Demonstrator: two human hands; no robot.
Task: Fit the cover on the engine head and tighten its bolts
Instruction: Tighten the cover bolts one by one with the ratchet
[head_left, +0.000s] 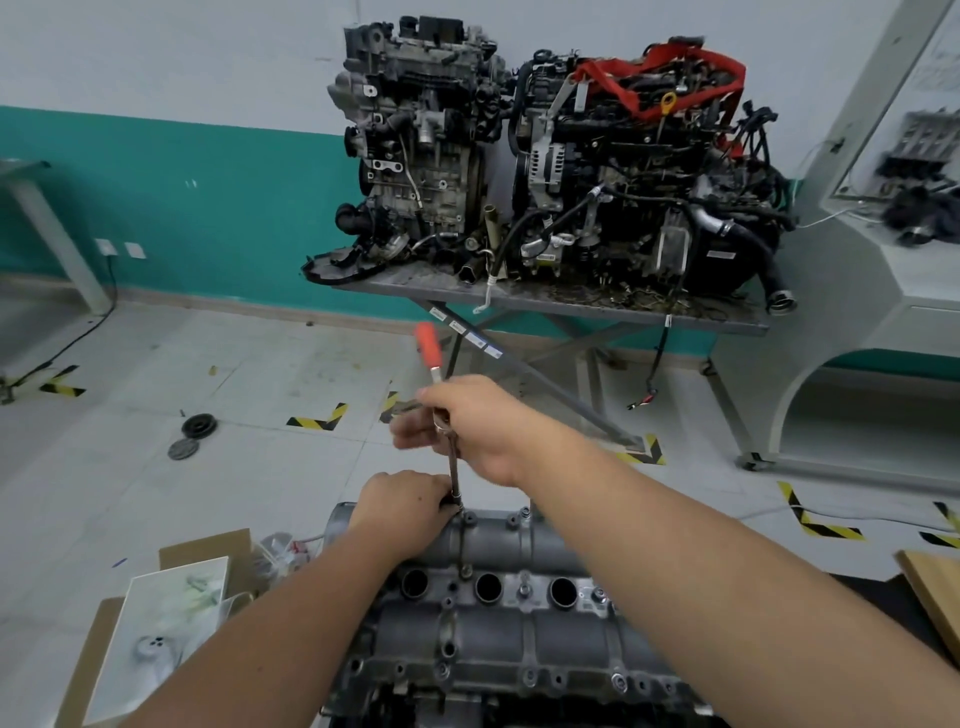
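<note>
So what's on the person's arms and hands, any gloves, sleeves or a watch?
Nothing visible. Both forearms are bare right to the bottom edge of the frame, so no sleeves show. The left hand and right hand are ungloved, and neither wrist carries a watch or band. No rings show on the fingers in view, though some fingers are hidden.
</note>
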